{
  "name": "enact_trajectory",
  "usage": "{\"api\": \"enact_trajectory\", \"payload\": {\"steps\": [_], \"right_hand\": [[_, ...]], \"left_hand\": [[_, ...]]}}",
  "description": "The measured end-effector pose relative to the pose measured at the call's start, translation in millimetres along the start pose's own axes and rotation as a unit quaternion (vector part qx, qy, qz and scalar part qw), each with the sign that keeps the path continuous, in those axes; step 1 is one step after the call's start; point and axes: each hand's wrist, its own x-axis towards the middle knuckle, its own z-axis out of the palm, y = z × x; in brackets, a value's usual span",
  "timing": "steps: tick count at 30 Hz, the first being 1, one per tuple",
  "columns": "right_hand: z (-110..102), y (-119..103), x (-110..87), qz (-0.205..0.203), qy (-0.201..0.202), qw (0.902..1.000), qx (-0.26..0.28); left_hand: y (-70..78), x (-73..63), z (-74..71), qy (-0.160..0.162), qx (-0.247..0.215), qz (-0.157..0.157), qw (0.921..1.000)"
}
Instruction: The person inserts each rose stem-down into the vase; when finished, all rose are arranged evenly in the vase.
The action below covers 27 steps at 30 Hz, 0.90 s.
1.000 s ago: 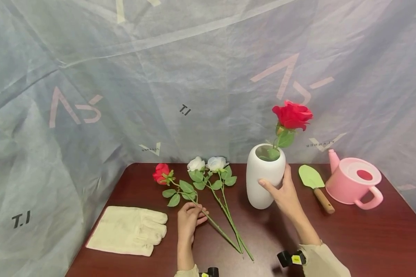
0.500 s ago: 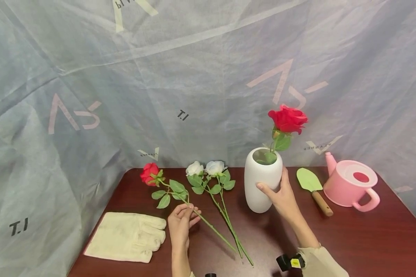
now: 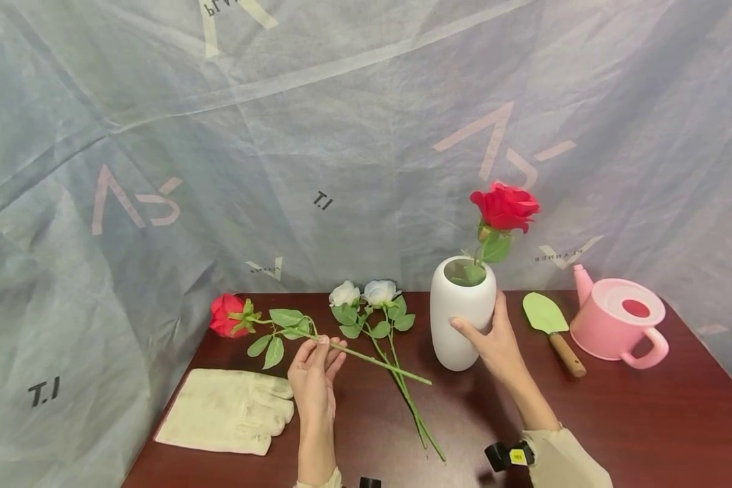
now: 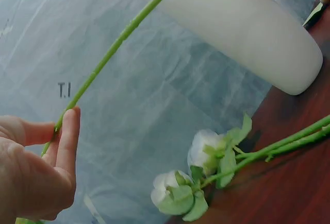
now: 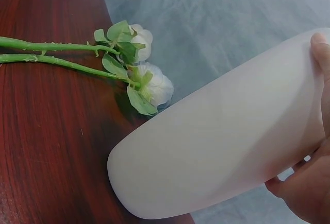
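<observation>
My left hand [image 3: 314, 379] pinches the green stem of a red rose [image 3: 228, 316] between thumb and fingers. The bloom points left and the bare stem end [image 3: 423, 381] reaches right, crossing over the white roses' stems in the head view. In the left wrist view the stem [image 4: 111, 54] slants up from the fingertips. My right hand [image 3: 494, 349] grips the right side of a white vase [image 3: 457, 325], thumb across its front. Another red rose [image 3: 505, 207] stands in the vase, its lower stem hidden inside. Two white roses [image 3: 381, 293] lie between the hands, stems crossing.
A cream work glove [image 3: 226, 410] lies at the table's left. Right of the vase are a green trowel [image 3: 545, 313] with a wooden handle and a pink watering can [image 3: 616, 325]. A grey cloth hangs behind the dark red table [image 3: 646, 420].
My left hand has lifted the red rose's stem and turned it flatter; the bloom has moved left and the stem end has swung up off the white roses' ends. The right hand keeps its hold.
</observation>
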Motion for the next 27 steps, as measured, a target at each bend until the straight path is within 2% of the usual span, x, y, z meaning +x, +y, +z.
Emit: {"api": "enact_trajectory", "payload": {"steps": [7, 12, 20, 27], "right_hand": [[-1, -2, 0.3, 0.002, 0.0, 1.0, -0.003], [0, 2, 1.8, 0.001, -0.001, 1.0, -0.002], [-1, 32, 8.9, -0.005, 0.004, 0.9999, -0.013], [-1, 36, 8.9, -0.009, 0.001, 0.9999, -0.01]], "left_hand": [[10.0, -1.7, 16.3, -0.011, -0.019, -0.003, 0.9998], [20.0, -2.7, 25.8, -0.018, -0.026, 0.026, 0.9991], [37.4, 0.5, 37.6, -0.026, -0.036, 0.055, 0.9975], [49.5, 4.6, 51.9, -0.027, -0.056, 0.083, 0.9946]]}}
